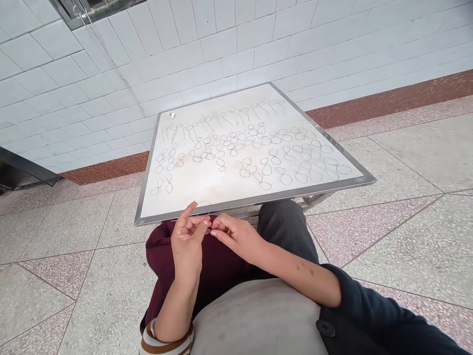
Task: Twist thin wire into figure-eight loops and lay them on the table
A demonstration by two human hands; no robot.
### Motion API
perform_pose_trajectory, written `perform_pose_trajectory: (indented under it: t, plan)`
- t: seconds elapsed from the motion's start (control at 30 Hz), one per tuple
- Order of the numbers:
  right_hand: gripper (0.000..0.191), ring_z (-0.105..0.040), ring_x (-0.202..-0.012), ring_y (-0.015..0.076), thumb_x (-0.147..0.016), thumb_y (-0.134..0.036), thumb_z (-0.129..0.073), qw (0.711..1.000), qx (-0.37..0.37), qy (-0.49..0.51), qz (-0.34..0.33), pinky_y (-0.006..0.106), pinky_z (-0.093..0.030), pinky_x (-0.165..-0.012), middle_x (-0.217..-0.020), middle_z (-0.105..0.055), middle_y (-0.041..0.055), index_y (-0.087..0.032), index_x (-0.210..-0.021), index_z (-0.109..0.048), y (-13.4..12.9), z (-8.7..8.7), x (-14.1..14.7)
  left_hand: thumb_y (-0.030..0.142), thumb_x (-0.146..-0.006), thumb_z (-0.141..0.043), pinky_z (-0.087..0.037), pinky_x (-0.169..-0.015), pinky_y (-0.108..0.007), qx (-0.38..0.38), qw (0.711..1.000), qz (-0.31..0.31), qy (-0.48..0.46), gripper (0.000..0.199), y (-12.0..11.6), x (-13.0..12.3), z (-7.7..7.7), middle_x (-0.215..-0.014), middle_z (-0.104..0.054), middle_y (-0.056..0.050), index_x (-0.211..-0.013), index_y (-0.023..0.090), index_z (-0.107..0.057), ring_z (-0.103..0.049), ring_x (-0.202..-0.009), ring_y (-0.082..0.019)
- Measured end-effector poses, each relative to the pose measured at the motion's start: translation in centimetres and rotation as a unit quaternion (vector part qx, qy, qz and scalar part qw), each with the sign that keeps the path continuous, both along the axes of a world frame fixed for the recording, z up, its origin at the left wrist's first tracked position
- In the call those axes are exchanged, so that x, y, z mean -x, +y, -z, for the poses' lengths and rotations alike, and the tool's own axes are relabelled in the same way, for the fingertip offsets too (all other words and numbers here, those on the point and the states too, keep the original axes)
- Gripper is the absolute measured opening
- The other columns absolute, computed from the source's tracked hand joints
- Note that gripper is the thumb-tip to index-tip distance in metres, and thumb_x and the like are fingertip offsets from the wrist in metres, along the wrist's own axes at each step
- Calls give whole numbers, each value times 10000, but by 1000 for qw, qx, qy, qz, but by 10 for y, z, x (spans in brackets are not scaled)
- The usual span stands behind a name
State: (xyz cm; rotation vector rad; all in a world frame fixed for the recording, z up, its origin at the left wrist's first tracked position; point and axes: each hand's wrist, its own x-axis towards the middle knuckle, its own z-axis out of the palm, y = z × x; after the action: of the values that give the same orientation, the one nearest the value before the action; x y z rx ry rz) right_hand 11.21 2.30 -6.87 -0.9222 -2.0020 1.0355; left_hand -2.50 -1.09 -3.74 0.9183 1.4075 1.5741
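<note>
The wire [210, 208] is pinched between the left hand's [189, 241] fingertips and the right hand's [242, 239]; its curve is best preserved by light, even pressure.

The person [254, 296] is wearing a plain, pale grey top [254, 325], and a dark jacket [369, 308] is showing to the right of that top, its round black button [325, 328] sitting close to the edge. Left of the top, a cuff [168, 337] is showing white, brown and tan bands. Beyond the top, dark grey trousers [286, 229] with a faint check are showing beside maroon cloth [221, 256].
</note>
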Motion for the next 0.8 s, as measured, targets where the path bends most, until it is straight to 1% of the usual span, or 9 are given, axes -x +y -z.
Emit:
perform_pose_trajectory:
  t: [0.13, 0.3, 0.4, 0.5, 0.6, 0.7, 0.8]
  plan:
    - [100, -598, -719, 126, -947, -274, -486, 993, -95, -55, 33, 236, -420, -613, -843, -663, 7, -202, -910, -545, -2, 3, 6, 216, -727, -736, -486, -853, -293, 1, 1000, 11, -4, 496, 0, -1, -1, -738, -667, 25, -1204, 207, -601, -636, -767, -120]
    - [154, -579, -720, 138, -960, -224, -440, 963, -229, -124, 69, 245, -372, -562, -765, -639, 16, -190, -879, -566, -3, 7, 10, 232, -710, -749, -510, -790, -295, 1, 1000, -12, -8, 491, 0, -3, -2, -722, -667, 26, -1183, 200, -620, -620, -683, -114]
    - [194, -543, -706, 138, -964, -186, -415, 947, -277, -143, 73, 253, -354, -552, -717, -607, 10, -191, -849, -570, -3, 9, 10, 223, -705, -753, -497, -830, -296, -6, 1000, -23, -7, 499, 0, -3, -1, -719, -673, 29, -1186, 203, -620, -622, -696, -109]
    - [203, -508, -692, 144, -964, -159, -398, 935, -317, -150, 61, 265, -356, -564, -708, -593, 10, -192, -879, -581, -2, 12, 10, 208, -705, -751, -477, -875, -300, -5, 999, -31, -8, 502, 0, -2, 0, -717, -674, 27, -1189, 195, -619, -633, -735, -113]
    - [207, -497, -678, 142, -971, -179, -396, 930, -334, -141, 54, 265, -358, -575, -709, -599, 6, -191, -884, -584, -2, 12, 10, 197, -707, -748, -487, -849, -299, -9, 999, -38, -19, 507, 0, 0, 1, -709, -669, 26, -1196, 186, -614, -628, -713, -111]
    - [233, -483, -639, 132, -979, -208, -396, 936, -317, -140, 68, 260, -331, -547, -667, -587, -8, -194, -826, -572, -3, 12, 10, 184, -718, -737, -501, -797, -288, -36, 997, -56, -28, 509, 2, 0, 0, -680, -649, 37, -1208, 183, -601, -601, -657, -97]
    - [243, -472, -612, 128, -974, -189, -382, 938, -306, -144, 72, 260, -308, -531, -644, -576, -15, -195, -809, -561, -5, 12, 9, 177, -710, -741, -510, -750, -276, -48, 996, -65, -36, 515, 4, 1, -1, -662, -631, 44, -1205, 185, -602, -599, -650, -101]
